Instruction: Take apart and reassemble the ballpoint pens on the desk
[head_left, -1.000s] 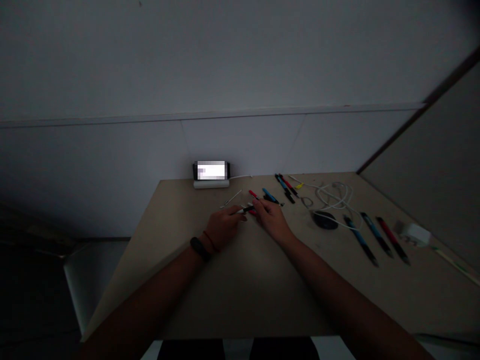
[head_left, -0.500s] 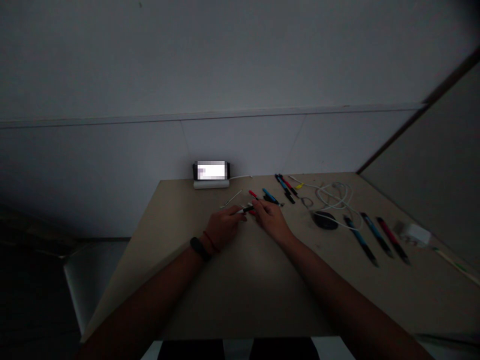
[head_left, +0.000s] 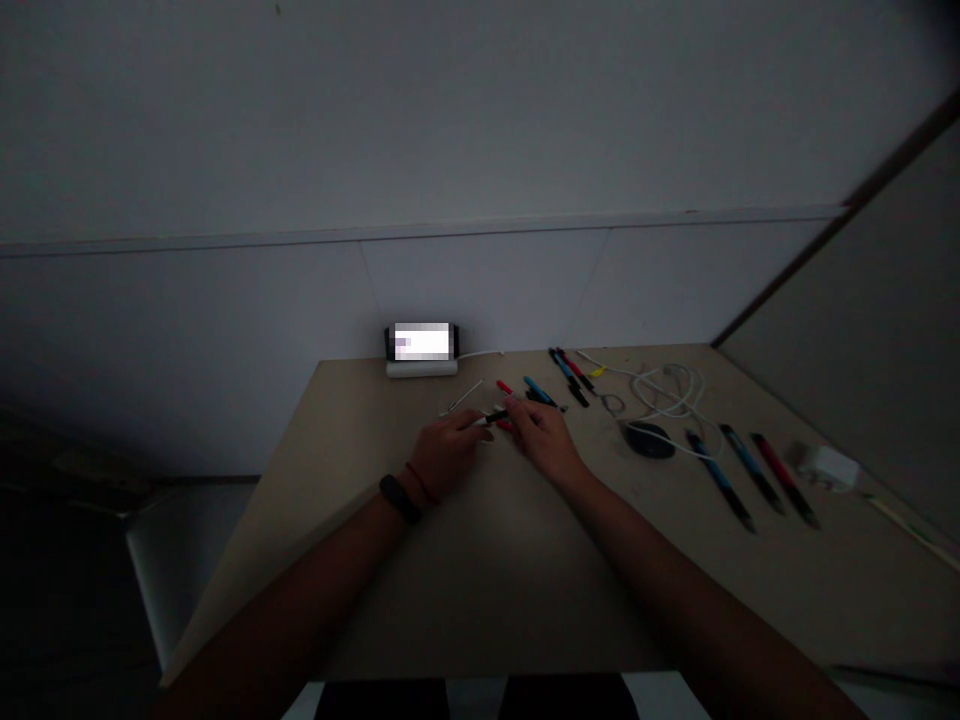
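Observation:
The scene is dim. My left hand (head_left: 447, 452) and my right hand (head_left: 546, 440) rest on a beige table (head_left: 480, 580), fingers pinched together on a small black pen part (head_left: 495, 417) held between them. A red piece (head_left: 505, 425) lies just under my right fingertips. Beyond the hands lie a red pen part (head_left: 505, 387), a blue pen (head_left: 540, 391) and a thin white refill (head_left: 466, 396). A dark band sits on my left wrist.
A lit phone (head_left: 421, 342) stands on a white stand at the table's back edge. White cables (head_left: 667, 392) and a dark mouse (head_left: 649, 439) lie right of my hands. Three pens (head_left: 750, 470) and a white charger (head_left: 825, 465) lie farther right. More pens (head_left: 571, 373) lie near the wall.

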